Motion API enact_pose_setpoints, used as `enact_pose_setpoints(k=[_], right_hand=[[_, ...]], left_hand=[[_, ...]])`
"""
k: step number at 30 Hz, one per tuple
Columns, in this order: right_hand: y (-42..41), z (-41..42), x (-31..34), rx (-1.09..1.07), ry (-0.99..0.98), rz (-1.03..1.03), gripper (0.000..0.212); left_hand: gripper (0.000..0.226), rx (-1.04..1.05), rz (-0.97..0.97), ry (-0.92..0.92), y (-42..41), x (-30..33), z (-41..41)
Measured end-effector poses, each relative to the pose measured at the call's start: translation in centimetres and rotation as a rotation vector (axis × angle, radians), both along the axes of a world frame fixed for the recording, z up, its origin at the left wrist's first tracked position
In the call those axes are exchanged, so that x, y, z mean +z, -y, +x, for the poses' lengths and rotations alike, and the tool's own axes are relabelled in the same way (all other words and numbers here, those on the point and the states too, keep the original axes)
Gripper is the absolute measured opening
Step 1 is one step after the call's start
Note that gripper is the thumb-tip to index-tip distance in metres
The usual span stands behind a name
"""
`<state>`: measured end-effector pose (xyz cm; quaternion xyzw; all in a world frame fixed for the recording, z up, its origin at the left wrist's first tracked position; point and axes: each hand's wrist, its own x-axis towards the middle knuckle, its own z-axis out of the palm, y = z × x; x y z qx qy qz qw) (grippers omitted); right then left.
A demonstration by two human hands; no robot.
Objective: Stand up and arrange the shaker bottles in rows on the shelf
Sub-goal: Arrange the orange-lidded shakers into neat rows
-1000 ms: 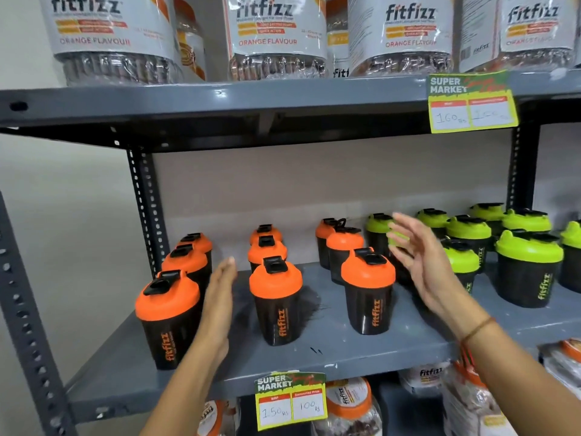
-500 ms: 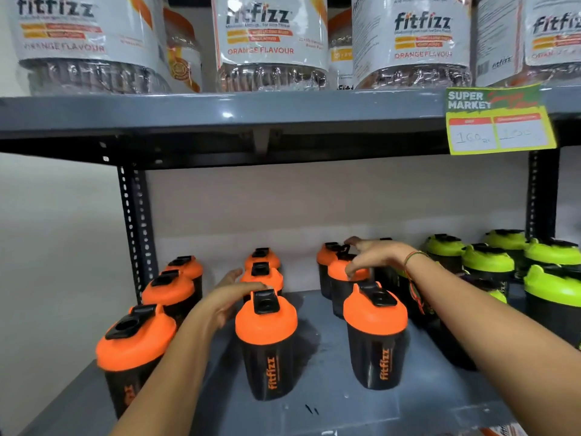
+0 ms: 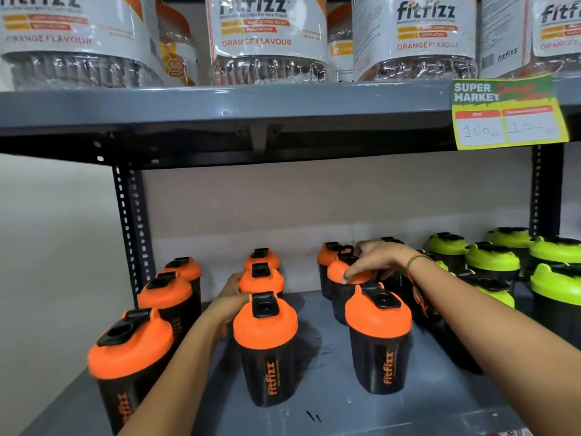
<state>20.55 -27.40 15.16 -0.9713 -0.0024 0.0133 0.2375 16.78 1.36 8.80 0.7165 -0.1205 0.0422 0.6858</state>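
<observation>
The shaker bottles are black cups with domed screw lids and black flip caps, "fitfizz" printed up the side. Nine orange-lidded ones stand upright on the grey shelf in three lines running front to back: a left line led by the nearest bottle, a middle line with a front bottle and a middle bottle behind it, and a right line with a front bottle and a second bottle behind that. To the right stand the green-lidded bottles, also upright, grouped close together.

The left hand reaches between the left and middle lines, its fingers curled around the side of the middle bottle; the front bottle hides most of the hand, so how firmly it grips cannot be told. The right hand, a thread band at its wrist, lies palm down with fingers draped over the second bottle's lid, touching it rather than clamped.

Overhead, large clear jars labelled orange flavour sit on the upper shelf, which carries a yellow-green price tag.
</observation>
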Motion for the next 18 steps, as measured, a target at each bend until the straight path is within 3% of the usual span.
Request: enact_pose_setpoints(k=[6,11,13,16,18], right_hand=[[-0.3,-0.5,-0.6,-0.019,0.082,-0.032,0.073],[-0.2,-0.7,-0.9,-0.023,0.097,-0.003,0.081],[-0.1,-1.0,-1.0,-0.019,0.125,0.026,0.085],[0.1,-2.2,-0.7,-0.022,0.205,0.187,0.099],[0.0,-3.2,-0.4,-0.040,0.264,0.373,0.095]], left_hand=[[0.036,0.024,0.042,-0.003,0.1,0.0,-0.1],[0.088,0.059,0.039,-0.111,-0.6,-0.5,0.4],[0.098,0.093,0.022,-0.155,-0.9,-0.5,0.3],[0.100,0.186,-0.037,-0.157,-0.9,-0.3,-0.4],[0.089,0.244,-0.082,-0.110,-0.8,-0.4,-1.2]])
